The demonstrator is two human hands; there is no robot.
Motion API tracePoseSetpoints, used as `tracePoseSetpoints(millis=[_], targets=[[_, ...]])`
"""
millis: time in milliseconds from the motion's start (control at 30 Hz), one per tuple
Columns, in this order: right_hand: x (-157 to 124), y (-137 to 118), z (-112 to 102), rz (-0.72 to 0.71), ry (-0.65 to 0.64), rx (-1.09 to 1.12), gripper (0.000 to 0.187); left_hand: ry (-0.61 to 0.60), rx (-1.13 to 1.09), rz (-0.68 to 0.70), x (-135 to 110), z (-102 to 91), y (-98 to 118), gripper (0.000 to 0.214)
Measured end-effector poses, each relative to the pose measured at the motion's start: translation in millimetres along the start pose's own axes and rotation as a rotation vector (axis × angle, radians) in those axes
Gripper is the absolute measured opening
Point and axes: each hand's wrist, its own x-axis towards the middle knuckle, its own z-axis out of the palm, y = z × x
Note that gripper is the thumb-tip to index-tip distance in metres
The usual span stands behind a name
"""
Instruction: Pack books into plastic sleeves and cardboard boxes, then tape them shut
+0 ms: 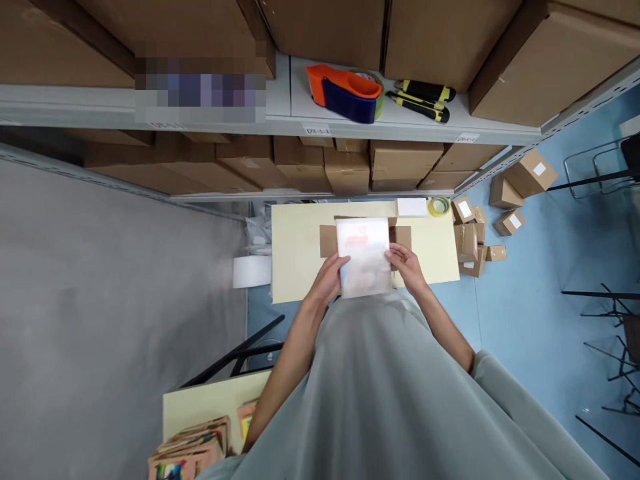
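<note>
A flat rectangular package in whitish translucent wrapping (364,259), with faint reddish print showing through, is held between both my hands. My left hand (329,279) grips its left edge, thumb on the front face. On the opposite edge, the fingers of my right hand (404,265) are closed, thumb and fingertips on the wrapping. Beneath and behind the package lies an open cardboard box (328,241), its brown flaps spread on the cream table (295,267). The package hides most of the box's inside.
A roll of tape (439,206) and a white stack (411,207) lie at the table's back right. Above, a shelf holds an orange-blue tape dispenser (345,93) and utility knives (423,100). Small cartons (467,241) sit at right; a white roll (252,272) is at left.
</note>
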Motion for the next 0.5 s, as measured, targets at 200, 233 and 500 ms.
tracePoseSetpoints(millis=[200, 233, 500], targets=[[2.9, 2.7, 4.9, -0.014, -0.070, -0.076, 0.055, -0.057, 0.104, 0.096, -1.8, -8.1, 4.3, 0.051], [3.8, 1.8, 5.0, -0.040, -0.066, -0.084, 0.053, -0.066, 0.138, 0.136, -0.6, -11.3, 5.2, 0.051], [0.4, -24.8, 5.1, -0.435, -0.151, -0.220, 0.032, -0.024, 0.510, 0.603, 3.2, -31.8, 19.8, 0.018]])
